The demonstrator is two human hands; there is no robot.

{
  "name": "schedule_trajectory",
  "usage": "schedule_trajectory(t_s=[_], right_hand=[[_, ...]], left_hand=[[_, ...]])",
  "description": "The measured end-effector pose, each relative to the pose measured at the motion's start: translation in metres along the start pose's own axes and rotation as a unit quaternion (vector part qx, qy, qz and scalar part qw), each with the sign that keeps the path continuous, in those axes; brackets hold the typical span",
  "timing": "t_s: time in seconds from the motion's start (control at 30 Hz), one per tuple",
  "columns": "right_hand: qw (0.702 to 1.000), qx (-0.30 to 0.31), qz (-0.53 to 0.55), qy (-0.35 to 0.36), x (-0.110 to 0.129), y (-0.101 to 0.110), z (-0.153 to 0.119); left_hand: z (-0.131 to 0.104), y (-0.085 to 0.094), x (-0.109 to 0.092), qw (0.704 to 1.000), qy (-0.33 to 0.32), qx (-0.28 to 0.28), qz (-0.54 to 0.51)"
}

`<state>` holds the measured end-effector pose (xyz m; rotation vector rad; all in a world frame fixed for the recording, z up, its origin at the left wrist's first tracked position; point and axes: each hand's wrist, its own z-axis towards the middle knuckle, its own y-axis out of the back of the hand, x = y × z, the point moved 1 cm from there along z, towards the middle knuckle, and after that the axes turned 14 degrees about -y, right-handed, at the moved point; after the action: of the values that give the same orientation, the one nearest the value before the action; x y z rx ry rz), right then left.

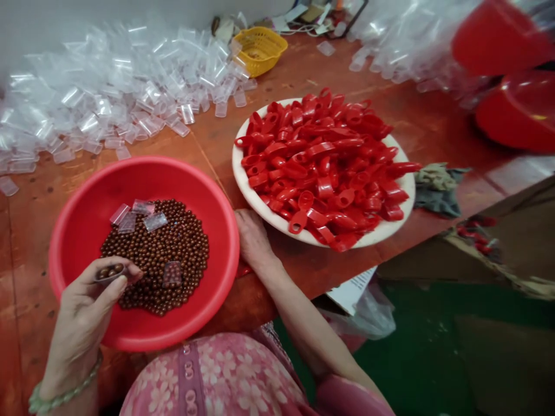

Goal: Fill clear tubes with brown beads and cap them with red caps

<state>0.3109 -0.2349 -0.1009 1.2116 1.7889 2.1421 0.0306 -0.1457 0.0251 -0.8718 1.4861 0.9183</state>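
My left hand point(89, 303) is closed in a pinch over the red basin point(71, 231). Between its thumb and fingers is a short clear plastic tube point(124, 270), with a few brown balls point(109, 270) showing at its open end. Many more brown balls point(165, 248) lie heaped in the basin, with several clear tubes point(155, 221) on top. My right hand point(255, 238) rests between the basin's right rim and the white bowl point(249, 193); its fingers are mostly hidden. Glossy red plastic pieces point(321, 156) with ring-shaped ends fill the bowl.
A large pile of clear tubes point(117, 92) covers the back left of the wooden table point(208, 138). Behind stands a yellow basket point(260, 52). At right are red basins point(520, 112), another pile of clear tubes point(403, 40) and a crumpled dark cloth point(440, 188) by the table edge.
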Motion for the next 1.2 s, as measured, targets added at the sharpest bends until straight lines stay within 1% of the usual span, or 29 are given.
schedule_trajectory(t_s=[0.07, 0.13, 0.17, 0.23, 0.27, 0.3, 0.33, 0.4, 0.47, 0.5, 0.53, 0.57, 0.63, 0.67, 0.73, 0.8, 0.87, 0.97, 1.03, 1.13, 1.2], right_hand=[[0.999, -0.019, 0.022, -0.013, -0.003, 0.007, -0.019], [0.995, -0.049, 0.080, -0.045, -0.004, 0.021, -0.045], [0.983, -0.066, 0.154, -0.079, -0.003, 0.030, -0.059], [0.940, -0.072, 0.299, -0.150, 0.005, 0.048, -0.084], [0.918, -0.074, 0.351, -0.170, 0.012, 0.057, -0.094], [0.902, -0.069, 0.389, -0.174, 0.021, 0.065, -0.100], [0.892, -0.053, 0.418, -0.165, 0.032, 0.072, -0.105], [0.881, 0.005, 0.457, -0.123, 0.055, 0.080, -0.106], [0.876, 0.072, 0.473, -0.069, 0.076, 0.080, -0.102], [0.879, 0.090, 0.467, -0.039, 0.085, 0.078, -0.100], [0.888, 0.092, 0.451, -0.004, 0.093, 0.075, -0.098], [0.901, 0.079, 0.426, 0.037, 0.099, 0.072, -0.096], [0.923, 0.033, 0.362, 0.126, 0.107, 0.065, -0.096], [0.929, 0.015, 0.330, 0.168, 0.109, 0.063, -0.096], [0.927, 0.012, 0.286, 0.244, 0.111, 0.059, -0.097], [0.916, 0.038, 0.266, 0.297, 0.110, 0.058, -0.098], [0.914, 0.066, 0.252, 0.310, 0.108, 0.059, -0.096], [0.926, 0.080, 0.253, 0.269, 0.105, 0.061, -0.091], [0.920, 0.093, 0.273, 0.266, 0.106, 0.064, -0.086], [0.900, 0.116, 0.270, 0.322, 0.112, 0.069, -0.079], [0.898, 0.104, 0.233, 0.358, 0.115, 0.072, -0.076]], left_hand=[[-0.004, -0.004, 0.000, 1.000, 0.001, 0.010, -0.017], [-0.008, -0.011, 0.000, 0.999, 0.005, 0.029, -0.021], [-0.010, -0.015, 0.000, 0.999, 0.006, 0.040, -0.022], [-0.012, -0.025, 0.001, 0.998, 0.003, 0.058, -0.030], [-0.013, -0.031, 0.001, 0.997, 0.000, 0.065, -0.037], [-0.013, -0.036, 0.001, 0.996, -0.003, 0.073, -0.049], [-0.013, -0.042, 0.001, 0.995, -0.005, 0.080, -0.061], [-0.013, -0.053, -0.001, 0.992, -0.005, 0.094, -0.085], [-0.013, -0.059, -0.002, 0.989, -0.005, 0.102, -0.103], [-0.014, -0.061, -0.002, 0.989, -0.005, 0.099, -0.108], [-0.014, -0.061, -0.002, 0.990, -0.004, 0.091, -0.111], [-0.015, -0.060, 0.000, 0.990, -0.001, 0.080, -0.115], [-0.017, -0.055, 0.004, 0.991, 0.011, 0.054, -0.125], [-0.018, -0.052, 0.006, 0.990, 0.016, 0.045, -0.130], [-0.020, -0.046, 0.009, 0.990, 0.021, 0.034, -0.138], [-0.021, -0.043, 0.012, 0.989, 0.025, 0.028, -0.145], [-0.022, -0.041, 0.012, 0.988, 0.031, 0.025, -0.152], [-0.022, -0.041, 0.010, 0.986, 0.035, 0.033, -0.162], [-0.022, -0.041, 0.008, 0.981, 0.043, 0.053, -0.182], [-0.020, -0.039, 0.005, 0.973, 0.060, 0.105, -0.195], [-0.018, -0.037, 0.003, 0.974, 0.045, 0.138, -0.172]])
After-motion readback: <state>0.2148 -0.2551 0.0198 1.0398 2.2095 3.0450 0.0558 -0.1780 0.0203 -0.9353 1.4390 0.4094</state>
